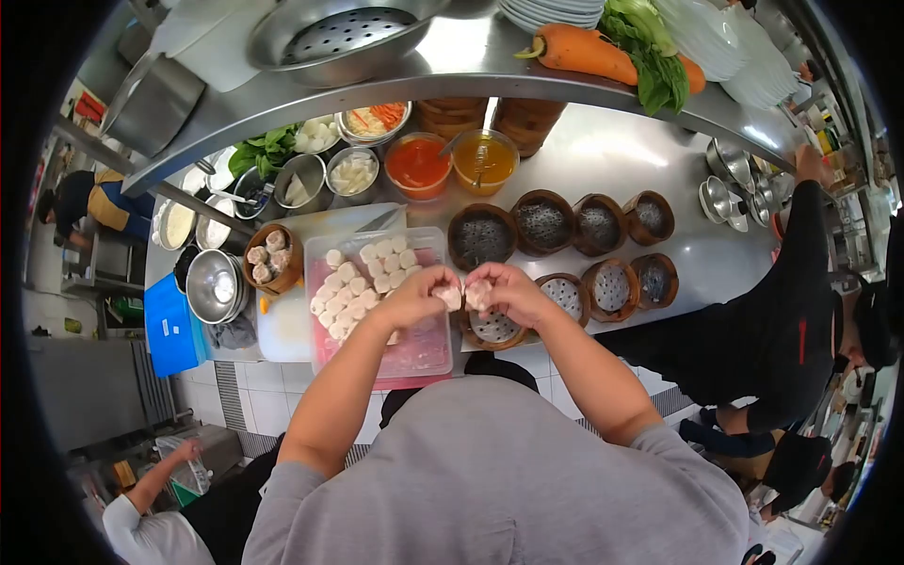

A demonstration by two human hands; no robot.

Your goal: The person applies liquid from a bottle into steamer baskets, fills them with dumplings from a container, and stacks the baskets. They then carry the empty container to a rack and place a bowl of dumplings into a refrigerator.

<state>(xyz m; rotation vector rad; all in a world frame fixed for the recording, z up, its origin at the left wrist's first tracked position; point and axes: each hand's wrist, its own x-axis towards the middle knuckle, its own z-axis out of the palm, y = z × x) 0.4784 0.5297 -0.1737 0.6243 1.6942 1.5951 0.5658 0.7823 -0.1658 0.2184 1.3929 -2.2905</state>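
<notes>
- Grey short-sleeved shirt (527, 471) is being worn just in front of the clear rectangular plastic tray (424, 358).
- Small round pale pieces (344, 297) are being kept in clusters inside the tray.
- One whitish lump (448, 298) is being pinched by the closed fingers of the left hand (422, 299), above the tray's right edge.
- Another whitish lump (478, 295) is being gripped between the curled fingers of the right hand (508, 294), just right of the tray.
- Round brown steamers with perforated bases (482, 237) are being lined up in two rows, right of the tray.
</notes>
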